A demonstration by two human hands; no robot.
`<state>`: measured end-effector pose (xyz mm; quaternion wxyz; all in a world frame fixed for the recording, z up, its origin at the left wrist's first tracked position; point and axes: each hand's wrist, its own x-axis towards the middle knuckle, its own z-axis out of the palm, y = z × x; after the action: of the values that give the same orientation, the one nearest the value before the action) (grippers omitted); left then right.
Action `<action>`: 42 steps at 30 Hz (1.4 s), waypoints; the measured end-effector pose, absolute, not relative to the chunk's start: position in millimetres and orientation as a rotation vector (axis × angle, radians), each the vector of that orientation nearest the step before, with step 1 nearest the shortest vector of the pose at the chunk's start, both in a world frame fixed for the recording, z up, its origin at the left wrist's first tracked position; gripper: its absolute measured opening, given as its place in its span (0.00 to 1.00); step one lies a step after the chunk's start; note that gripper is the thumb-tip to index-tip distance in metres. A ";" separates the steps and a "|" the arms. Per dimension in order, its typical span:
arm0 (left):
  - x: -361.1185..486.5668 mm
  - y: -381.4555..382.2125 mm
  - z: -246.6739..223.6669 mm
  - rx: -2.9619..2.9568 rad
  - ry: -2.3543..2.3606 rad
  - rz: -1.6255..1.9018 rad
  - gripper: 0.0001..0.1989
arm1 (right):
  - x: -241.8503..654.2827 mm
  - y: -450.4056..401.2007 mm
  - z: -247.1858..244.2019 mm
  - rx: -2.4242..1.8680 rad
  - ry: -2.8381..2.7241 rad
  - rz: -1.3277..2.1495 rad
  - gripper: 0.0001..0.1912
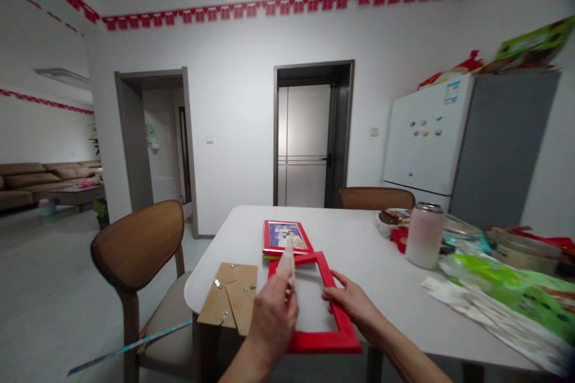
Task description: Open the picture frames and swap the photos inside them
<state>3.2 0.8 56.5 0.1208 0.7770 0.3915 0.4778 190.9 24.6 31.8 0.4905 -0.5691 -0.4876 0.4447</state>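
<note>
An empty red picture frame [348, 330] is tilted at the near edge of the white table. My right hand [348, 298] grips its right side, thumb on the face. My left hand [275, 311] is closed around a whitish cloth or tissue [286, 260], held over the frame's left side, which is partly hidden. Behind, a red frame with a photo [287, 236] lies on top of something with a yellow-green edge. To the left, brown backing boards [240, 287] with metal clips lie overlapping at the table's edge.
On the right of the table [359, 239] stand a pink-white bottle [424, 236], green packaging [516, 293], white cloth gloves [485, 311] and containers. A wooden chair [144, 245] is at the left, with a blue patterned strip [130, 347] across it. Another chair [377, 197] stands behind.
</note>
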 end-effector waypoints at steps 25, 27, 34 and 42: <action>-81.5 1.1 -7.9 1.970 1.846 0.998 0.16 | 212.8 29.3 -6.0 -2.034 -1.717 0.119 0.21; -79.4 -1.3 -8.0 2.074 1.894 1.006 0.16 | 212.8 29.4 -6.7 -2.035 -1.715 0.116 0.21; -55.2 0.5 -10.0 2.572 1.552 0.859 0.28 | 211.1 29.8 -7.9 -2.065 -1.685 0.081 0.22; -42.8 17.3 -15.7 2.692 1.502 0.823 0.26 | 205.4 25.7 1.2 -1.964 -1.687 0.087 0.23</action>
<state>-42.8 17.3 -15.7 -0.0244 0.8435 0.4706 0.2578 205.4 25.7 1.2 0.2721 -0.7295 -0.6267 0.0325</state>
